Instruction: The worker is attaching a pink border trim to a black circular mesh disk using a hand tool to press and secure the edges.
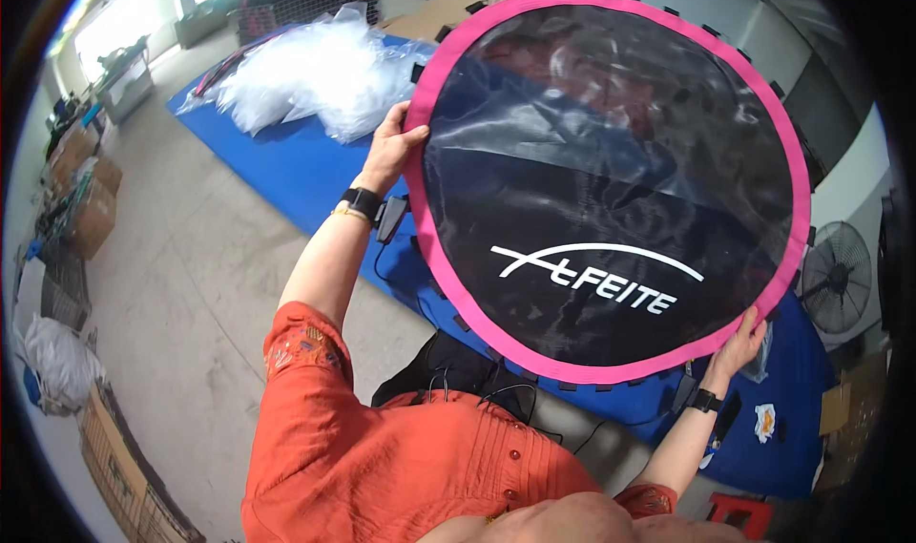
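A round black mesh trampoline mat (pixel 592 199) with a pink border and black tabs around its rim is held up in front of me, tilted so its face shows. My left hand (pixel 391 145) grips the pink border at the left side, thumb on the front face. At the lower right, my right hand (pixel 739 341) is closed on the same border; some of its fingers are hidden behind the mat. Below and behind the mat lies a blue-covered table (pixel 286 176), which shows faintly through the mesh.
A heap of clear plastic bags (pixel 324 75) lies on the far left of the table. A black fan (pixel 836 274) stands at the right, near cardboard boxes (pixel 854 414). More boxes (pixel 93 209) line the left wall. A red stool (pixel 742 514) is at the lower right.
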